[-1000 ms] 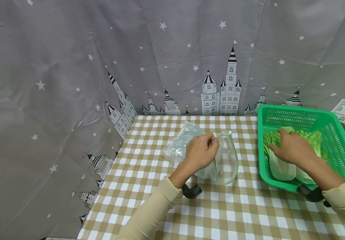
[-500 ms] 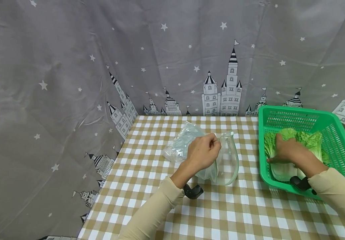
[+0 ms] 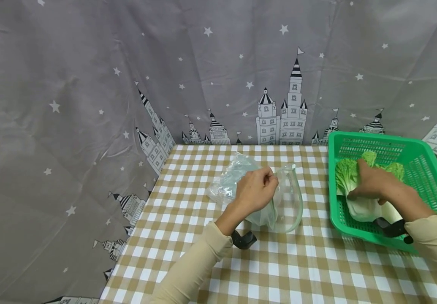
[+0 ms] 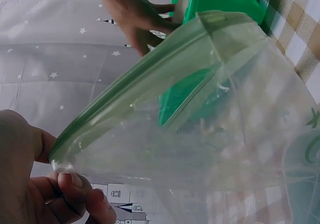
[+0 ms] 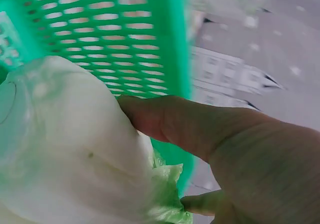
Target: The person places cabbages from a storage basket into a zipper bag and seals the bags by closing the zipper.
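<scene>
Left hand (image 3: 255,190) pinches the zip bag (image 3: 279,202) rim, mouth held open on the table (facing the basket (image 3: 427,169)), right hand (image 3: 374,185) grasps a cabbage (image 3: 359,207) inside it; next likely lifting it bagward.

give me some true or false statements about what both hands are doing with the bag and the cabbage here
1. The left hand pinches the rim of the clear zip bag. True.
2. The bag already has a cabbage inside it. False: it looks empty, and the cabbage is in the green basket.
3. The right hand grips a cabbage inside the basket. True.
4. The basket sits to the left of the bag. False: it sits to the right, at the table's right edge.
5. The bag's mouth is held open, facing the basket. True.
6. The tablecloth is plain white. False: it is a tan and white check.
</scene>
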Motion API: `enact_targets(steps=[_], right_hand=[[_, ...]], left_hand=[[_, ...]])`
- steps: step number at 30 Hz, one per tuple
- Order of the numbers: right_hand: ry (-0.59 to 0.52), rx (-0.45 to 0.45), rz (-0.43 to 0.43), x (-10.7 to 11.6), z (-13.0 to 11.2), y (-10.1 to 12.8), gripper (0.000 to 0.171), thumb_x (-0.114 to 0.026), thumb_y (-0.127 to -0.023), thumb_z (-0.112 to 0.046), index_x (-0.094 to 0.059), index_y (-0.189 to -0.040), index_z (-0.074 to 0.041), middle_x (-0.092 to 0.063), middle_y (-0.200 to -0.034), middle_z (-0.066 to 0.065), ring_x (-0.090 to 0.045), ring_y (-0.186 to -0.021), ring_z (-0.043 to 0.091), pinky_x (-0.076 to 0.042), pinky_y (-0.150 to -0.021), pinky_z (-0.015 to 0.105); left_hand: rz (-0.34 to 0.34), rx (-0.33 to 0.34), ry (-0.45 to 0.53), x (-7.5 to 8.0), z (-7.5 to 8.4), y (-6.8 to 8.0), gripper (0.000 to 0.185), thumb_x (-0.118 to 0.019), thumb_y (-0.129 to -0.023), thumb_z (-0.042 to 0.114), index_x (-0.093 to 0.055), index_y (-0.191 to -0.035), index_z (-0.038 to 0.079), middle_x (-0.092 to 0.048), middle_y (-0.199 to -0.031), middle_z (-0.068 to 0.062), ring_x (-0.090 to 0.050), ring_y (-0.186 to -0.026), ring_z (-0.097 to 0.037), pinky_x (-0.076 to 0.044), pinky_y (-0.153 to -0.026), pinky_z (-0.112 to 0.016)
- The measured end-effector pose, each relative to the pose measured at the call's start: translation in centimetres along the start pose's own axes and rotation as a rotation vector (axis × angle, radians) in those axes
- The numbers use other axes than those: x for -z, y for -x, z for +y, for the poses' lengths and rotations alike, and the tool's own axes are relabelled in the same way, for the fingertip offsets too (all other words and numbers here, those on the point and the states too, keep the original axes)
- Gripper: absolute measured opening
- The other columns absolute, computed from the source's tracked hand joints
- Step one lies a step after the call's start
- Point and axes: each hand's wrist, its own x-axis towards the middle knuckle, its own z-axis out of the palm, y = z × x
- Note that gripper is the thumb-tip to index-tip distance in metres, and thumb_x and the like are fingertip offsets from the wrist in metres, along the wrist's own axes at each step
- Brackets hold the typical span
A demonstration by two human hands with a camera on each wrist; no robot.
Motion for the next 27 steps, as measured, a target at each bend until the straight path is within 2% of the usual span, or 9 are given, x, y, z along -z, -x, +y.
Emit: enact_targets(steps=[3, 6, 9, 13, 17, 19, 21, 24, 27], right_hand=[[-0.01, 0.012, 0.05, 1.1, -0.1, 1.0, 0.122, -0.08, -0.078, -0.035, 0.009, -0.146, 0.014, -0.047, -0.107, 0.047, -0.059, -0.057, 0.029, -0.05, -0.048, 0.041], [0.003, 0.016, 0.103, 2.0, -0.2, 1.9, 0.128, -0.08, -0.077, -0.044, 0.012, -0.147, 0.011, -0.049, -0.106, 0.045, -0.061, -0.058, 0.032, -0.048, -0.052, 0.044], [0.025, 0.016, 0.17, 2.6, -0.4, 2.8, 0.133, -0.078, -0.075, -0.055, 0.013, -0.149, 0.008, -0.044, -0.116, 0.048, -0.058, -0.083, 0.055, -0.048, -0.067, 0.058], [0.021, 0.011, 0.267, 2.8, -1.5, 3.8, 0.136, -0.075, -0.073, -0.065, 0.014, -0.151, 0.003, -0.028, -0.133, 0.051, -0.036, -0.108, 0.07, -0.038, -0.08, 0.072], [-0.06, 0.033, 0.347, 1.9, -3.6, 4.8, 0.132, -0.073, -0.076, -0.064, 0.017, -0.153, -0.006, -0.019, -0.143, 0.047, -0.034, -0.112, 0.069, -0.037, -0.079, 0.073], [-0.117, 0.067, 0.392, 1.0, -4.8, 5.1, 0.13, -0.074, -0.077, -0.061, 0.018, -0.154, -0.01, -0.022, -0.144, 0.045, -0.045, -0.107, 0.064, -0.04, -0.076, 0.07], [-0.176, 0.112, 0.448, -0.1, -6.1, 5.2, 0.128, -0.076, -0.078, -0.057, 0.016, -0.155, -0.014, -0.034, -0.138, 0.043, -0.057, -0.096, 0.054, -0.046, -0.07, 0.063], [-0.264, 0.186, 0.539, -2.0, -7.7, 5.0, 0.126, -0.08, -0.078, -0.049, 0.013, -0.156, -0.018, -0.043, -0.131, 0.041, -0.064, -0.081, 0.039, -0.049, -0.059, 0.049], [-0.361, 0.261, 0.614, -4.0, -9.3, 4.3, 0.125, -0.083, -0.078, -0.039, 0.012, -0.156, -0.022, -0.032, -0.146, 0.036, -0.063, -0.084, 0.041, -0.051, -0.058, 0.048]], left_hand=[[0.015, 0.004, -0.003, 0.1, -0.1, -0.2, 0.021, -0.049, -0.09, 0.021, -0.054, -0.069, 0.022, -0.047, -0.057, 0.01, -0.046, -0.05, -0.01, -0.037, -0.047, -0.028], [0.03, 0.003, 0.001, 0.1, -0.1, -0.3, 0.022, -0.049, -0.09, 0.022, -0.053, -0.068, 0.021, -0.046, -0.056, 0.01, -0.046, -0.05, -0.01, -0.037, -0.047, -0.028], [0.043, 0.006, 0.008, 0.1, 0.0, -0.4, 0.022, -0.049, -0.09, 0.022, -0.052, -0.067, 0.022, -0.046, -0.056, 0.01, -0.046, -0.051, -0.01, -0.037, -0.047, -0.029], [0.066, 0.021, 0.027, 0.1, -0.1, -0.4, 0.023, -0.05, -0.09, 0.023, -0.051, -0.067, 0.022, -0.046, -0.057, 0.01, -0.047, -0.052, -0.011, -0.037, -0.048, -0.03], [0.096, 0.04, 0.047, 0.0, -0.1, -0.5, 0.023, -0.051, -0.09, 0.024, -0.051, -0.068, 0.022, -0.045, -0.057, 0.01, -0.047, -0.054, -0.011, -0.037, -0.049, -0.031], [0.107, 0.044, 0.061, -0.1, -0.1, -0.5, 0.022, -0.051, -0.09, 0.023, -0.051, -0.068, 0.021, -0.045, -0.057, 0.01, -0.047, -0.054, -0.011, -0.037, -0.049, -0.031], [0.116, 0.047, 0.077, -0.1, -0.1, -0.6, 0.022, -0.051, -0.09, 0.023, -0.052, -0.068, 0.021, -0.045, -0.057, 0.01, -0.047, -0.053, -0.011, -0.036, -0.049, -0.03], [0.127, 0.051, 0.109, -0.2, 0.0, -0.7, 0.021, -0.05, -0.09, 0.022, -0.054, -0.07, 0.02, -0.046, -0.059, 0.009, -0.046, -0.053, -0.011, -0.035, -0.049, -0.03], [0.142, 0.064, 0.138, -0.3, 0.1, -0.8, 0.02, -0.051, -0.091, 0.022, -0.056, -0.072, 0.02, -0.048, -0.062, 0.009, -0.046, -0.054, -0.01, -0.036, -0.05, -0.03]])
